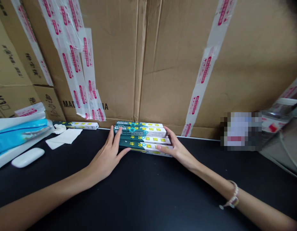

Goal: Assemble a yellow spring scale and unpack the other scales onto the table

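Fingers of the left hand are clamped on the left end of the slim boxes, thumb at the near edge; the right hand grips their right end between thumb and fingers. These boxes sit grouped on the black counter, near the taped cardboard; leftward lie another slim box, white paper and a rounded white case.
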`<action>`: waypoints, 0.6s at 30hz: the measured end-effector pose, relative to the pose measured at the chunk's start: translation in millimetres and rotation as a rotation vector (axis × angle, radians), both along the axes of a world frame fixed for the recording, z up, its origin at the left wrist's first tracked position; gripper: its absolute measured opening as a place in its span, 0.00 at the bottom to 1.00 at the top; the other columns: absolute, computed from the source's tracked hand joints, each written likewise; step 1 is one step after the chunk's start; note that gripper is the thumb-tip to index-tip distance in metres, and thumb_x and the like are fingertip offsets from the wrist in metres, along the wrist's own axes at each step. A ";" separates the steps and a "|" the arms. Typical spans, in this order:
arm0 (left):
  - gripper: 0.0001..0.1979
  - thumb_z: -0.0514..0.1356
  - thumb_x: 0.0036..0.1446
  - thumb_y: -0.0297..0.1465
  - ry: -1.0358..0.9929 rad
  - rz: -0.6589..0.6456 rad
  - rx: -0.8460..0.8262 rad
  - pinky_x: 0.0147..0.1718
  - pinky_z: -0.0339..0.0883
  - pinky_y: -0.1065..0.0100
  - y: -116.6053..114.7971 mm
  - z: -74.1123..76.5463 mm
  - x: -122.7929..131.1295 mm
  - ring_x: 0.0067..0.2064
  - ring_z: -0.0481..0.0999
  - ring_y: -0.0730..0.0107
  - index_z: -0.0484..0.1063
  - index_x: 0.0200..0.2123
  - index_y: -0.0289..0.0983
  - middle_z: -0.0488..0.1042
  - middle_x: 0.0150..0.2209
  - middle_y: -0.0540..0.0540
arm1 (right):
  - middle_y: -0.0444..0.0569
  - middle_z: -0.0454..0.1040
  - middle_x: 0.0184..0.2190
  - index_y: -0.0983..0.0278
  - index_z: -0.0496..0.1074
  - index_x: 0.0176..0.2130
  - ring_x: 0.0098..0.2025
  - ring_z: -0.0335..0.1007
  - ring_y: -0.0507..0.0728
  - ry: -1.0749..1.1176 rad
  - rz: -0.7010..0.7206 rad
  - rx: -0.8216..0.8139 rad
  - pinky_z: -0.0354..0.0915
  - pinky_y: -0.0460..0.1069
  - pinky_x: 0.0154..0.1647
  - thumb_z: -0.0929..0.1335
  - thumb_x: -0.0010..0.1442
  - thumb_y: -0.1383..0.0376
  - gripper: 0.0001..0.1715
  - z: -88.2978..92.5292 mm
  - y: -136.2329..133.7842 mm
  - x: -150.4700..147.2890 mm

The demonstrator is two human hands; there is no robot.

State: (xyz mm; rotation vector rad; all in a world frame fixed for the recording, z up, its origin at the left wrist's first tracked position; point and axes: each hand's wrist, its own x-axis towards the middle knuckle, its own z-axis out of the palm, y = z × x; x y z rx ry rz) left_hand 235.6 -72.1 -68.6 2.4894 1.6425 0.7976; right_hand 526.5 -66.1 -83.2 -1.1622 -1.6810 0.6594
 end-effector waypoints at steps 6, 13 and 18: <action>0.38 0.52 0.69 0.45 0.116 -0.005 0.193 0.63 0.58 0.42 -0.1 3.3 2.0 0.71 0.48 0.34 0.40 0.73 0.36 0.33 0.73 0.28 | 0.59 0.55 0.69 0.55 0.41 0.72 0.68 0.57 0.68 -0.079 0.029 0.051 0.64 0.65 0.63 0.76 0.50 0.50 0.64 -4.0 1.2 4.5; 0.31 0.52 0.71 0.33 0.379 -0.363 0.459 0.69 0.46 0.45 -5.2 14.0 11.7 0.72 0.44 0.48 0.45 0.72 0.35 0.54 0.71 0.36 | 0.62 0.56 0.66 0.60 0.51 0.68 0.67 0.55 0.72 -0.288 -0.192 0.189 0.55 0.69 0.68 0.77 0.52 0.49 0.57 -4.4 -17.8 8.8; 0.34 0.52 0.71 0.32 0.359 -0.439 0.491 0.64 0.60 0.51 -8.3 14.2 14.5 0.71 0.54 0.51 0.38 0.73 0.34 0.57 0.69 0.36 | 0.63 0.63 0.62 0.61 0.56 0.67 0.64 0.59 0.74 -0.437 -0.258 0.211 0.59 0.74 0.63 0.70 0.60 0.46 0.45 -1.4 -47.9 12.0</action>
